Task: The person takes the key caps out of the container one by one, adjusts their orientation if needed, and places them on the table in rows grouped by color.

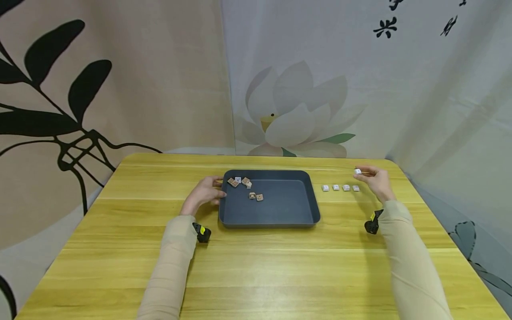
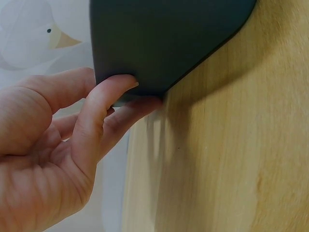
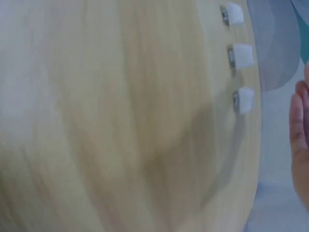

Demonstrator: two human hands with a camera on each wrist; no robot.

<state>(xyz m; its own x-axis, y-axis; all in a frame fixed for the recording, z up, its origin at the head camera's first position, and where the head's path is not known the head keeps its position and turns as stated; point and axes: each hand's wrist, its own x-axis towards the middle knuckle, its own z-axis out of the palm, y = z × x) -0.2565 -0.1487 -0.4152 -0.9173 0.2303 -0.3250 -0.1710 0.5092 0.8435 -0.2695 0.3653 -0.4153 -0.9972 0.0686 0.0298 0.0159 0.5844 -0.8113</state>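
Observation:
At the tray's left end, my left hand (image 1: 205,193) grips the dark grey tray (image 1: 280,220). The left wrist view shows my left thumb (image 2: 108,92) against the tray's outer wall (image 2: 159,43) and the other fingers around its edge. My right hand (image 1: 377,180) pinches a small white block (image 1: 358,171) above the table's far right part. Below and left of that hand, several similar white blocks (image 1: 346,188) stand in a row. In the right wrist view only part of my right hand (image 3: 300,145) shows, and the held block is out of sight.
Inside the tray, toward its left side, lie several small blocks with brown, marked faces (image 1: 259,197) and a pale patterned one (image 1: 238,179). The wooden table (image 1: 280,275) ends at a printed curtain (image 1: 192,89) behind.

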